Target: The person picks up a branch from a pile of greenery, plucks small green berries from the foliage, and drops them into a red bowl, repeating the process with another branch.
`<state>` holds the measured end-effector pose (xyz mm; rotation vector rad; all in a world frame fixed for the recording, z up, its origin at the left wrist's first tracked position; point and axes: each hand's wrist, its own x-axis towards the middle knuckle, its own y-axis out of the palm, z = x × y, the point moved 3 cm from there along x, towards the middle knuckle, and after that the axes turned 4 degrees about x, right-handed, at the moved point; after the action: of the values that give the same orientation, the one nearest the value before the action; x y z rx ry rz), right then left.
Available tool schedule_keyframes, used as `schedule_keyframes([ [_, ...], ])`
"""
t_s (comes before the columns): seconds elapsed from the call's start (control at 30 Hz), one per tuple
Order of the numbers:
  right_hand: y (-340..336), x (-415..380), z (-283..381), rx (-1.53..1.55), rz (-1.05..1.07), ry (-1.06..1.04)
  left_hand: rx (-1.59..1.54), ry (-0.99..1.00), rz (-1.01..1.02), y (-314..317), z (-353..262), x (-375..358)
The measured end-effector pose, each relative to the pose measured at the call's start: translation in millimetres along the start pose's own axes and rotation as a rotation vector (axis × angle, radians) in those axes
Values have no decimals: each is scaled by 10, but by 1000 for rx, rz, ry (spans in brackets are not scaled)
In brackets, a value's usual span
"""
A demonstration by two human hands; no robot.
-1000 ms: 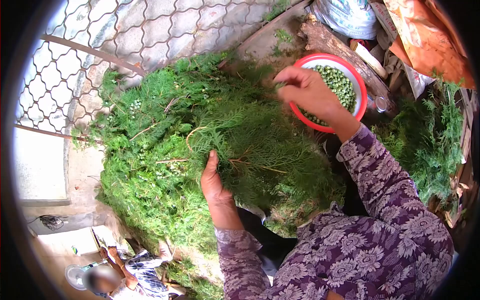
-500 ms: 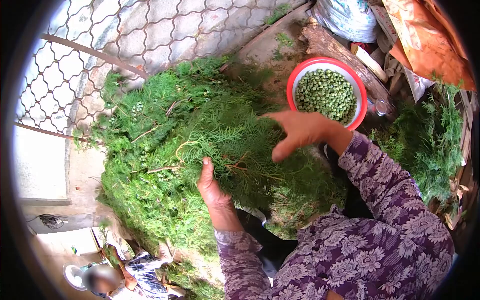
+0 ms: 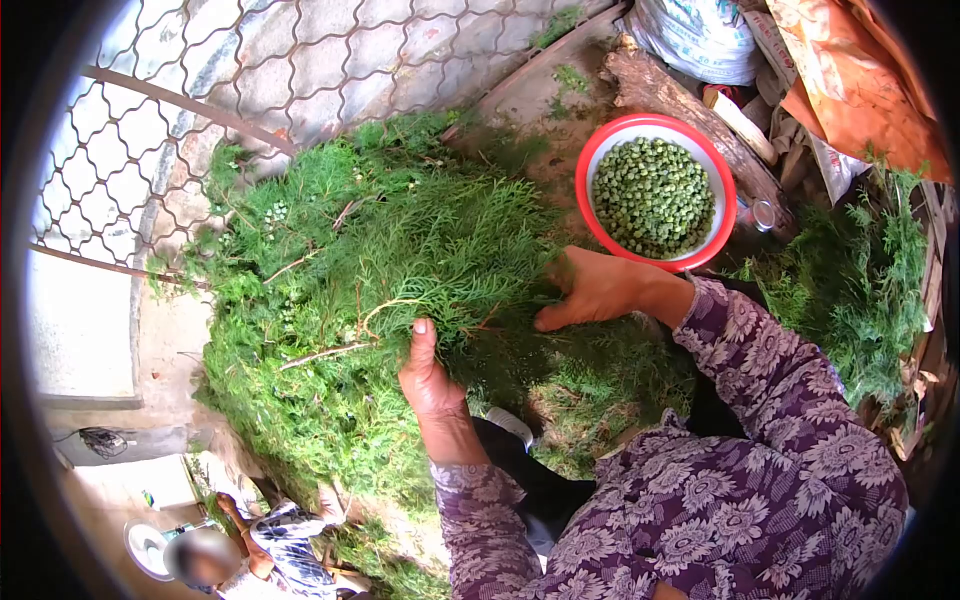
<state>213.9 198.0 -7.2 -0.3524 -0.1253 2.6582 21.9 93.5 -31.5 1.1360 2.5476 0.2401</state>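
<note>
A leafy conifer branch (image 3: 460,270) with thin brown stems lies across my left hand (image 3: 435,385). That hand is closed around it, thumb on top and the other fingers hidden below the leaves. At the branch's right side is my right hand (image 3: 610,285), its fingers curled into the foliage and the thumb below them. Its fingertips are partly hidden by green sprigs. Beyond this hand stands a red-rimmed basin (image 3: 728,210) holding many small green cones (image 3: 655,195). Under and around the held branch spreads a large heap of cut conifer branches (image 3: 300,400).
A wavy metal mesh (image 3: 340,60) borders the heap at the top left. A log (image 3: 690,110), a white sack (image 3: 695,40) and an orange sheet (image 3: 860,80) lie at upper right. More branches (image 3: 860,270) are at right. Another person (image 3: 290,545) sits at lower left.
My right hand has come down and in from above the branch, and its fingers have closed into the foliage. My left hand keeps its hold, and the branch has tilted slightly.
</note>
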Motion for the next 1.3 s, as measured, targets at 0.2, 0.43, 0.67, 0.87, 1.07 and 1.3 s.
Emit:
schedule_keyframes([
  [0.2, 4, 73, -84, 104, -44, -121, -14, 17, -98, 45, -40, -8],
  [0.43, 9, 96, -207, 71, 10, -218, -70, -61, -146, -91, -84, 79],
  [0.67, -55, 161, -203, -426, 29, -35, 5, -16, -171, -138, -85, 54],
  [0.87, -347, 16, -69, -215, -313, -217, 265, 238, -146, -90, -125, -70],
  [1.07, -399, -41, 27, 48, -401, -284, 596, 312, 190, 55, -92, -128],
  [1.3, 70, 190, -196, -367, -78, -391, 773, 145, 542, 185, 124, -144],
])
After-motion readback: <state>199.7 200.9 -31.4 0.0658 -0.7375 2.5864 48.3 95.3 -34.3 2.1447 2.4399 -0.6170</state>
